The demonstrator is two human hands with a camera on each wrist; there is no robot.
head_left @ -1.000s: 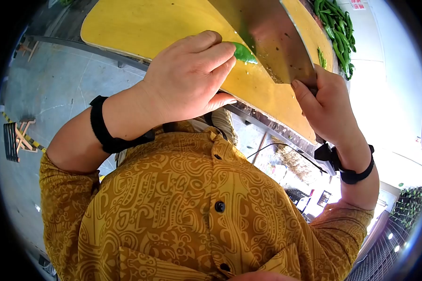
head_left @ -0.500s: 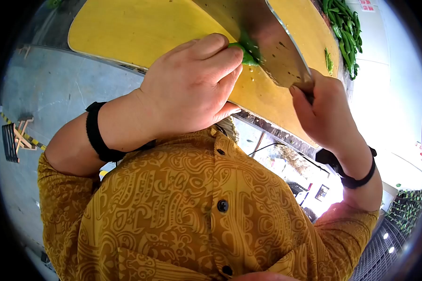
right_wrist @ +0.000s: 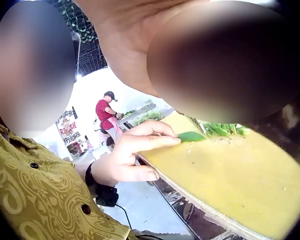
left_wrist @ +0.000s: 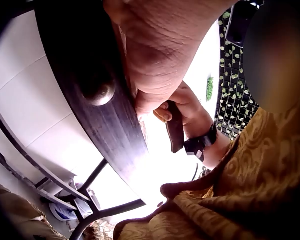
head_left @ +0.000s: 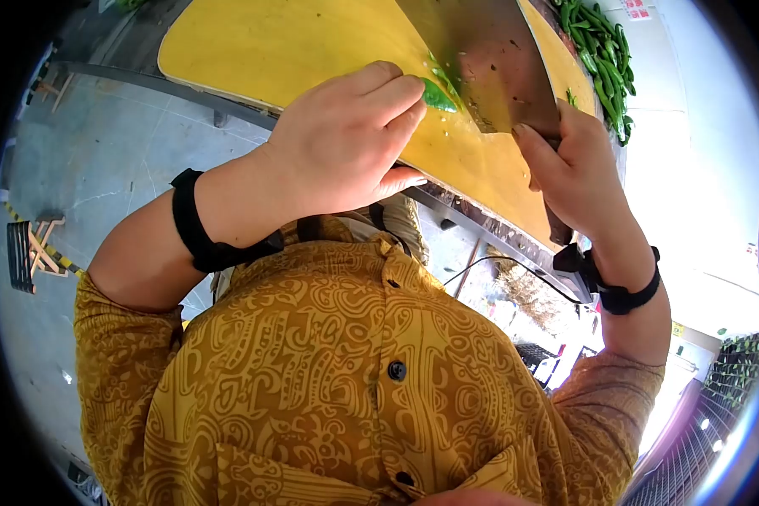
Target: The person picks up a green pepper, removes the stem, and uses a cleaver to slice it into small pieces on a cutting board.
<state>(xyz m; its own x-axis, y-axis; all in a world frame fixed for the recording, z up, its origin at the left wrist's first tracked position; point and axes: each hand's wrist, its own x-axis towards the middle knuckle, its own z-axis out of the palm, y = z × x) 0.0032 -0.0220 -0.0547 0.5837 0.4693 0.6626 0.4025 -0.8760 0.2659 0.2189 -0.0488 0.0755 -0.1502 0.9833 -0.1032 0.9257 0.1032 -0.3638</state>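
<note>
On the yellow board point(head_left: 253, 51) lies a green pepper piece point(head_left: 438, 96), its near end under the curled fingertips of my left hand point(head_left: 337, 139). The wide cleaver blade point(head_left: 502, 63) stands beside the pepper, and my right hand point(head_left: 578, 169) grips its handle. In the right wrist view, the left hand point(right_wrist: 135, 155) holds the pepper piece point(right_wrist: 191, 136) down with its fingertips, thumb apart, and cut green pieces point(right_wrist: 222, 129) lie beyond it. The left wrist view shows the right hand point(left_wrist: 187, 107) round the brown handle point(left_wrist: 175, 131); the pepper is hidden there.
A pile of green peppers point(head_left: 603, 59) lies at the far right of the board. Small green bits lie near the board's right part. A person in red point(right_wrist: 105, 112) stands at another table in the background. A folding stool point(head_left: 38, 253) is on the floor at left.
Over the last second the cleaver has shifted slightly along the pepper, and a thin green slice now shows beside its blade. The left hand stays on the pepper.
</note>
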